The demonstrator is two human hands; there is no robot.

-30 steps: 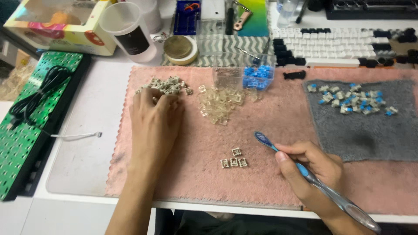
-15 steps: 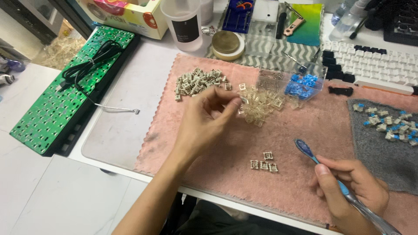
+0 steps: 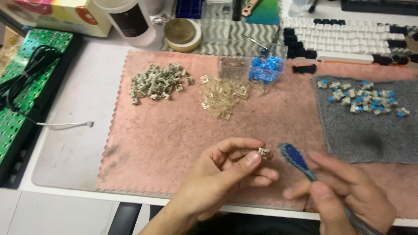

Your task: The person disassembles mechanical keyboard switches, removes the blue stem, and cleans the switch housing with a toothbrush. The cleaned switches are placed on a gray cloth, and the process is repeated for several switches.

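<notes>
My left hand [image 3: 226, 174] pinches a small grey plastic key switch part [image 3: 264, 153] between thumb and fingertips, above the near edge of the pink fuzzy mat [image 3: 165, 143]. My right hand [image 3: 344, 196] grips a blue-headed brush [image 3: 295, 157], its head just beside the part. A heap of grey switch parts [image 3: 156, 82] lies toward the mat's far left corner, clear ones [image 3: 222, 96] beside it.

My bench is a white table [image 3: 65, 204]; a pink mat [image 3: 174, 143] covers its middle, with a grey mat [image 3: 370, 139] overlapping it on my right. A green circuit board [image 3: 21, 87] with a black cable [image 3: 26, 69] sits at my left. Along the far edge: a white bottle [image 3: 130, 21], a tape roll [image 3: 180, 32], a white keyboard [image 3: 348, 41].
</notes>
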